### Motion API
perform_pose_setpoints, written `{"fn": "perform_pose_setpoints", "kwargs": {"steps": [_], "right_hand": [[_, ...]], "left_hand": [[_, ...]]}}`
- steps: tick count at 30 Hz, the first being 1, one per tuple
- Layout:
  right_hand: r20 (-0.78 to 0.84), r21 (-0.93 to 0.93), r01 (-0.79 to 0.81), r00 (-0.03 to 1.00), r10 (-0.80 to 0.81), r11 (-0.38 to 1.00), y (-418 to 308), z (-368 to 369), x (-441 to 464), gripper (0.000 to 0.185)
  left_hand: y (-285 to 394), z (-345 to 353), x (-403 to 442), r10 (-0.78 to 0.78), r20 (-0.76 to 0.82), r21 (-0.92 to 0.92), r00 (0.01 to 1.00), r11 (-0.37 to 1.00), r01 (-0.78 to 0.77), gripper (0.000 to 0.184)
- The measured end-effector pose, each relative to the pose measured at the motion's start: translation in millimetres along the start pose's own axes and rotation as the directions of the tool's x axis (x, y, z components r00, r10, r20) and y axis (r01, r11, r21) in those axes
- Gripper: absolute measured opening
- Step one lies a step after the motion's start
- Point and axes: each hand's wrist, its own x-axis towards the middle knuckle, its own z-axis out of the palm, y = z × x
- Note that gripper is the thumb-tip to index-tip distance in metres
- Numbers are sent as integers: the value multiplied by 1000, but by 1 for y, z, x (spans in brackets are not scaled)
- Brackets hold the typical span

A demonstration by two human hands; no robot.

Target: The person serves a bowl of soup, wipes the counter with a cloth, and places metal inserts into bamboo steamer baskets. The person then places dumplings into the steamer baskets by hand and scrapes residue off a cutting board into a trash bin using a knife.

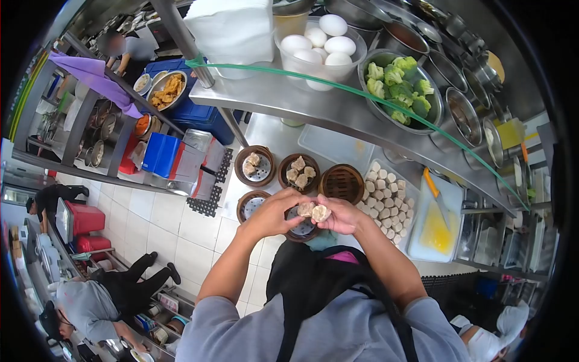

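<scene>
My left hand (277, 212) is closed on a pale dumpling (306, 209) held between thumb and fingers. A second dumpling (321, 213) sits in the fingertips of my right hand (341, 215), right beside the first. Both are above a round bamboo steamer (294, 234) with a perforated liner. Another lined steamer (242, 208) stands to the left, partly covered by my left hand. Behind are a steamer (274, 167) with dumplings at one side, a steamer (300, 158) with several dumplings, and a bare slatted steamer (342, 175).
A tray of small pale pieces (389, 202) lies right, beside a cutting board (416, 247) with an orange-handled knife (435, 193) and something yellow (437, 232). The overhead metal shelf (265, 96) holds eggs (333, 25) and broccoli (401, 87). Co-workers (90, 304) are at the sides.
</scene>
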Motion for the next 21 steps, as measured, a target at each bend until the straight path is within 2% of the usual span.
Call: {"fn": "perform_pose_setpoints", "kwargs": {"steps": [1, 2, 3, 5, 7, 8, 10, 13, 17, 19, 21], "right_hand": [[3, -1, 1, 1000, -1, 1000, 1, 0, 3, 46], [-4, 5, 5, 1000, -5, 1000, 0, 4, 5, 46], [-11, 10, 9, 1000, -9, 1000, 0, 9, 6, 46], [-68, -3, 42, 997, -42, 999, -2, 21, 12, 45], [-124, -14, 73, 990, -74, 997, 1, 24, 16, 44], [-149, 0, 77, 986, -76, 997, 5, 18, 21, 45], [-171, 15, 82, 982, -78, 997, 7, 14, 22, 43], [-210, 0, 88, 974, -86, 996, 10, 14, 17, 40], [-257, 30, 115, 961, -104, 993, 14, 7, 12, 39], [-285, 28, 131, 951, -118, 991, 17, 5, 13, 40], [-278, 31, 131, 953, -118, 991, 19, 6, 16, 39]], "left_hand": [[-6, 1, -2, -49, 8, -89, 999, 995, 50, 49], [0, -10, 0, -152, 49, -77, 987, 985, 156, 46], [-10, -15, 1, -151, 48, -77, 987, 985, 154, 46], [-46, -21, 5, -226, -162, -73, 961, 974, 216, 40], [-93, -31, 16, -174, -307, 227, 936, 941, 249, 38], [-109, -34, 19, -170, -309, 230, 936, 941, 247, 38], [-135, -35, 26, -60, -307, 557, 950, 798, 230, 38], [-156, -29, 28, -96, -264, 635, 960, 732, 247, 40], [-162, -26, 26, -129, -266, 642, 955, 715, 275, 41], [-163, -25, 25, -131, -283, 668, 950, 684, 294, 31], [-177, -17, 29, -124, -286, 688, 950, 663, 294, 37]]}}
